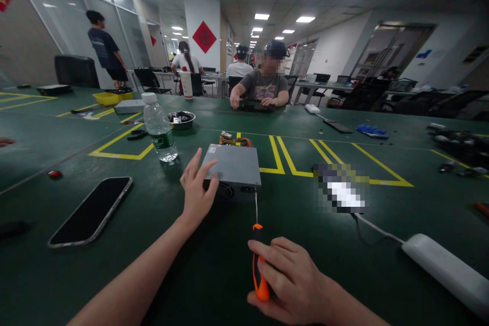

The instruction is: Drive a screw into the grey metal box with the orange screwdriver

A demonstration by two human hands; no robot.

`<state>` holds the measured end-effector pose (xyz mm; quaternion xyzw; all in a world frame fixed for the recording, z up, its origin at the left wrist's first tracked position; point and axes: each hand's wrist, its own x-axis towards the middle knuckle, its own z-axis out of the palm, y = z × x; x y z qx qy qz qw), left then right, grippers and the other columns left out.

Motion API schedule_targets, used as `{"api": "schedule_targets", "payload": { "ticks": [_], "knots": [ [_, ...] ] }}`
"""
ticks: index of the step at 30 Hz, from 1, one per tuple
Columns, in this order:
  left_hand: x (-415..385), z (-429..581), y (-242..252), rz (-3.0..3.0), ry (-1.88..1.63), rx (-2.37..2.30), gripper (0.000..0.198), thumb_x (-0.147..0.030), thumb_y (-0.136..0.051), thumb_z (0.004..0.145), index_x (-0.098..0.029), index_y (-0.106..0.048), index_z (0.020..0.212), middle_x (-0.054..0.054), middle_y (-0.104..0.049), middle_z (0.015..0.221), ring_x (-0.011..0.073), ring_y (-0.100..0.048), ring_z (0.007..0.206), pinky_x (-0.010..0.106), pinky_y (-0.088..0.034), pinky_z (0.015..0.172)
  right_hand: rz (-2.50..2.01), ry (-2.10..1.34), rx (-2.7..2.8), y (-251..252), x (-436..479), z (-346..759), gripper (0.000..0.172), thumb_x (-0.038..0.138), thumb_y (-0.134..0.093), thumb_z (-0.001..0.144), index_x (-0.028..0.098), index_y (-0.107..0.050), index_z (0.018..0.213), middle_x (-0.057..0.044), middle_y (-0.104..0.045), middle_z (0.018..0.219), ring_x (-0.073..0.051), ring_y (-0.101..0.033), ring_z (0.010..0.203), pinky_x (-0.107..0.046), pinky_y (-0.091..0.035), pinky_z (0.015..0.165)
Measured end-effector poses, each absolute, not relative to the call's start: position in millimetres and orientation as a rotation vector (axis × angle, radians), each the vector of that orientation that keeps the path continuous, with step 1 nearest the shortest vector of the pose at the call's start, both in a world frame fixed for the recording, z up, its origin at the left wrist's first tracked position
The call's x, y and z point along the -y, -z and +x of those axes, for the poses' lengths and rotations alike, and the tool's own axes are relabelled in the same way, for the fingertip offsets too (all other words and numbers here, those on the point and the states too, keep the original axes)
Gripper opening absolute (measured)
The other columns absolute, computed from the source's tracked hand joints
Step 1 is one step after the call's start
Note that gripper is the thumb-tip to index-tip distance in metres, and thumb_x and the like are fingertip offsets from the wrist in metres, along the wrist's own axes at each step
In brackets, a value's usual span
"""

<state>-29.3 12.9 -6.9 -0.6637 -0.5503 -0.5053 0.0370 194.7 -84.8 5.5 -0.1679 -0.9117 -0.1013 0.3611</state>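
Note:
A grey metal computer power supply [237, 163] lies flat on the green table, its fan grille and socket side facing me. Bundled coloured cables [233, 138] come out at its far side. My left hand [198, 186] rests at its left front edge with fingers spread, touching the casing. In my right hand [292, 280] is an orange and black screwdriver [258, 265], held by the handle. Its thin shaft points away from me, and the tip meets the front face near the right corner. Whether a screw sits under the tip is too small to tell.
A water bottle [158, 130] stands left of the power supply, near a metal bowl [181, 120]. A phone [91, 211] lies at left. At right are a pixelated lit device [342, 191] and a white power strip [446, 270]. A co-worker [263, 81] sits across the table.

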Motion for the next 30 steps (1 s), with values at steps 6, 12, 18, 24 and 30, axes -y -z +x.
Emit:
{"api": "schedule_targets", "payload": {
  "ticks": [6, 12, 18, 24, 30],
  "knots": [
    [-5, -30, -3, -2.266, 1.068, 1.18, 0.043, -0.009, -0.039, 0.084, -0.025, -0.048, 0.122, 0.003, -0.052, 0.13, 0.0204, -0.041, 0.125, 0.047, -0.023, 0.106, -0.485, 0.277, 2.418, -12, 86, 193, 0.03, 0.041, -0.042, 0.089, 0.016, -0.054, 0.102, -0.015, -0.066, 0.095, -0.019, -0.063, 0.087, -0.032, -0.051, 0.068],
    [-1, -22, -4, -2.377, 1.009, 1.131, 0.042, -0.02, -0.047, 0.083, -0.021, -0.046, 0.125, 0.005, -0.053, 0.128, 0.0197, -0.047, 0.12, 0.039, -0.035, 0.1, -0.443, 0.308, 2.39, -16, 89, 193, 0.023, 0.032, -0.045, 0.089, 0.014, -0.056, 0.095, -0.016, -0.066, 0.096, -0.014, -0.063, 0.066, -0.029, -0.05, 0.06],
    [-2, -20, -1, -2.371, 1.045, 1.192, 0.036, -0.025, -0.051, 0.083, -0.021, -0.051, 0.119, 0.005, -0.058, 0.122, 0.0214, -0.05, 0.115, 0.039, -0.038, 0.093, -0.453, 0.282, 2.289, -6, 87, 197, 0.027, 0.038, -0.051, 0.086, 0.012, -0.05, 0.091, -0.016, -0.067, 0.092, -0.016, -0.064, 0.073, -0.029, -0.05, 0.066],
    [-4, -19, 1, -2.363, 1.06, 1.24, 0.03, -0.024, -0.051, 0.083, -0.022, -0.053, 0.114, 0.004, -0.059, 0.12, 0.0205, -0.051, 0.113, 0.038, -0.037, 0.091, -0.447, 0.31, 2.391, -18, 87, 195, 0.025, 0.033, -0.04, 0.09, 0.015, -0.056, 0.098, -0.014, -0.066, 0.094, -0.016, -0.064, 0.079, -0.029, -0.05, 0.066],
    [-4, -18, 2, -2.375, 1.067, 1.271, 0.029, -0.024, -0.05, 0.084, -0.023, -0.052, 0.113, 0.004, -0.058, 0.12, 0.0208, -0.05, 0.114, 0.038, -0.036, 0.091, -0.446, 0.283, 2.28, -8, 87, 198, 0.023, 0.033, -0.052, 0.085, 0.013, -0.049, 0.094, -0.015, -0.067, 0.093, -0.015, -0.064, 0.072, -0.028, -0.05, 0.067]
  ]
}}
